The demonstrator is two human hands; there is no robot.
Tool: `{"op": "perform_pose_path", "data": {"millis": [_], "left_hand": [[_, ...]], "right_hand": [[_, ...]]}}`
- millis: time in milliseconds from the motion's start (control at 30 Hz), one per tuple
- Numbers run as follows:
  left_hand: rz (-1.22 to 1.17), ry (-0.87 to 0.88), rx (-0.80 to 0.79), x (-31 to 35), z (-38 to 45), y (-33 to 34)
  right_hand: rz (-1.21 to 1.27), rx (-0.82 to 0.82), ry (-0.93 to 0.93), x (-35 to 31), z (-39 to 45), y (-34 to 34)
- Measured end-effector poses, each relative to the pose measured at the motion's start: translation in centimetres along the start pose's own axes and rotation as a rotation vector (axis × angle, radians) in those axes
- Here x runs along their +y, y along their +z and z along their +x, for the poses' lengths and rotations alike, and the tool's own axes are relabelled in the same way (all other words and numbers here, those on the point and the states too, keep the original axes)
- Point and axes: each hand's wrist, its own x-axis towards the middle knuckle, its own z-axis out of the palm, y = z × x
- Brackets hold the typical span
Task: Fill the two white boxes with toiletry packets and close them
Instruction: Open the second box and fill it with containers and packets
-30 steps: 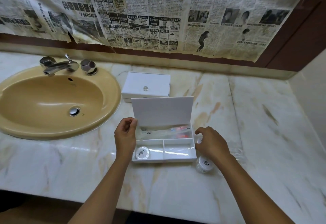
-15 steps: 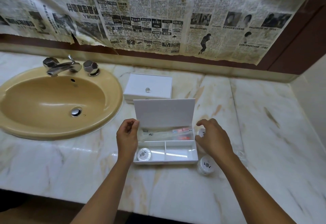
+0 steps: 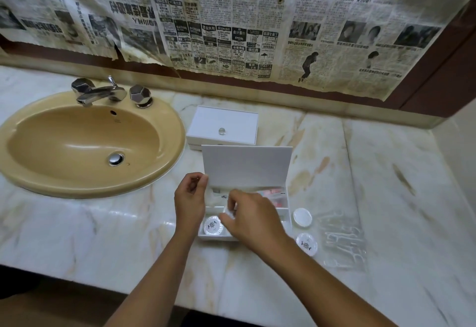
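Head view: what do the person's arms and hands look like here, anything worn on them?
Both forearms are bare right down to the picture's lower edge, with no sleeves in sight. The left hand and right hand wear no gloves, and no watch, bracelet or ring is visible.
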Motion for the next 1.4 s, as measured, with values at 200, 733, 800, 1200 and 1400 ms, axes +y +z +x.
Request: {"op": "perform_pose_path", "data": {"millis": [200,733,800,1200,1400], "left_hand": [[0.02,0.0,0.014,0.0,0.0,0.0],[0.056,0.01,0.025,0.1,-0.1,0.0],[0.06,0.015,0.025,0.1,-0.1,0.0],[0.033,0.009,0.003,-0.2,0.1,0.0],[0.024,0.015,0.008,-0.1,0.1,0.1]], "right_hand": [[-0.08,-0.088,-0.067,-1.2,0.6,2.6],[0.012,-0.126,-0.056,-1.2,1.1,4.5],[0.039,-0.104,-0.058,-1.0,0.9,4.2],[0.149,0.186,0.112,3.8,0.9,-2.0],[0.049,0.249,0.313,9.5,0.5,-4.1]]}}
